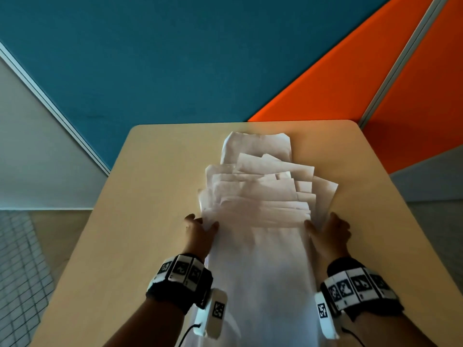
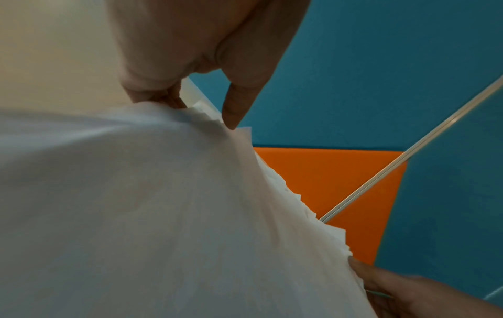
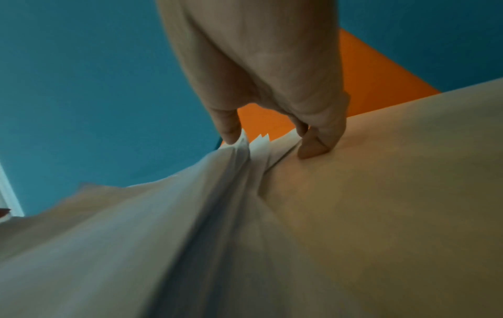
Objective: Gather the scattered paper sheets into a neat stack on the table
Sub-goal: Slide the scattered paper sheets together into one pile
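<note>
Paper sheets (image 1: 260, 201) between both hands

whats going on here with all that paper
A person is pulling loose white paper sheets together on a light wooden table. The left hand pinches the left edge of the pile and the right hand grips the right edge, squeezing the sheets in from both sides. The sheets overlap but are fanned out, with staggered corners and edges showing toward the far end, so it is not a neat stack yet. Blue and orange partition panels stand behind the table.
</note>
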`<state>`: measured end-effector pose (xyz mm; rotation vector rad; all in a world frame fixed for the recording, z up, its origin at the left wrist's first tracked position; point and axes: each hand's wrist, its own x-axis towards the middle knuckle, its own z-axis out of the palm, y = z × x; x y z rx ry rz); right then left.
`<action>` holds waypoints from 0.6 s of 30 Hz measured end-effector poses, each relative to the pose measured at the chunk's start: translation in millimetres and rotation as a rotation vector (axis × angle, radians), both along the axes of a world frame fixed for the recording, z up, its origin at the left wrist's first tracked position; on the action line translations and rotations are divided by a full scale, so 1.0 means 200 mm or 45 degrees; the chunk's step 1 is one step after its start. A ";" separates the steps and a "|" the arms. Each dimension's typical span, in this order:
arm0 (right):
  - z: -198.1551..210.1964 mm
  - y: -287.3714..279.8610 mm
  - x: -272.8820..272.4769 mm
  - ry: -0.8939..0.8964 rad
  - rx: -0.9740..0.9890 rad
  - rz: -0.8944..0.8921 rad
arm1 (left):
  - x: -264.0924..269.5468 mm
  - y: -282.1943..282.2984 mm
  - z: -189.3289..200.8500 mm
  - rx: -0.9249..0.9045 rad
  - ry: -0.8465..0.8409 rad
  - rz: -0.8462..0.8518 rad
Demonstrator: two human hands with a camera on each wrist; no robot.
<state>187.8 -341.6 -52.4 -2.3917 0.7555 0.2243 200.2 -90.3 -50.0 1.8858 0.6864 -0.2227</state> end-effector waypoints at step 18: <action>-0.06 -0.07 0.34 -0.252 0.195 0.084 | 0.42 -0.07 0.00 0.025 0.007 -0.161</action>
